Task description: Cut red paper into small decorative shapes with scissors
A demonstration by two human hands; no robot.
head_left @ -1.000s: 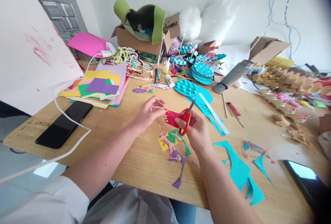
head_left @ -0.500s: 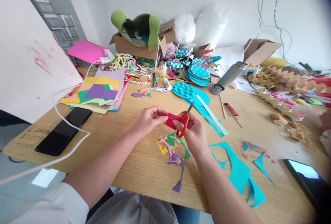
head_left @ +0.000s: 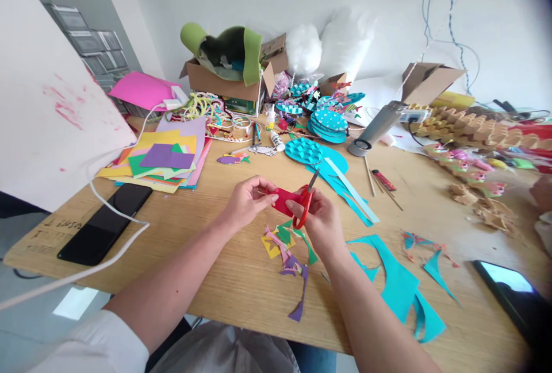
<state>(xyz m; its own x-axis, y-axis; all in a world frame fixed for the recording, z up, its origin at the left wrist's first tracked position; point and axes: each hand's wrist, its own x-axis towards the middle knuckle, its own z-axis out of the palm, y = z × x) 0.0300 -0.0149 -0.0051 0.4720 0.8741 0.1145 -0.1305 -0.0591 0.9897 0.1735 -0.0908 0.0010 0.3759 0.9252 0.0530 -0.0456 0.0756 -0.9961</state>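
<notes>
Above the middle of the table, a small piece of red paper [head_left: 283,201] is stretched between my two hands. My left hand [head_left: 250,203] pinches its left end between thumb and fingers. The thumb of my right hand [head_left: 319,218] presses on the paper's right end. That same hand also carries red-handled scissors [head_left: 304,210], their blades pointing up and away from me. Just below the hands lie purple, pink, green and yellow paper scraps [head_left: 293,264].
Stacked coloured paper [head_left: 168,157] and a black phone [head_left: 103,225] lie left. Turquoise offcuts [head_left: 399,287] and another phone [head_left: 509,287] lie right. Behind are turquoise discs [head_left: 304,150], a glue bottle [head_left: 277,141], a steel flask [head_left: 376,129] and a cardboard box [head_left: 224,81]. Another person's hand [head_left: 541,192] shows at far right.
The view has shifted slightly. Both hands keep hold of the red paper, which now shows a little flatter; the scissors stay in my right hand.
</notes>
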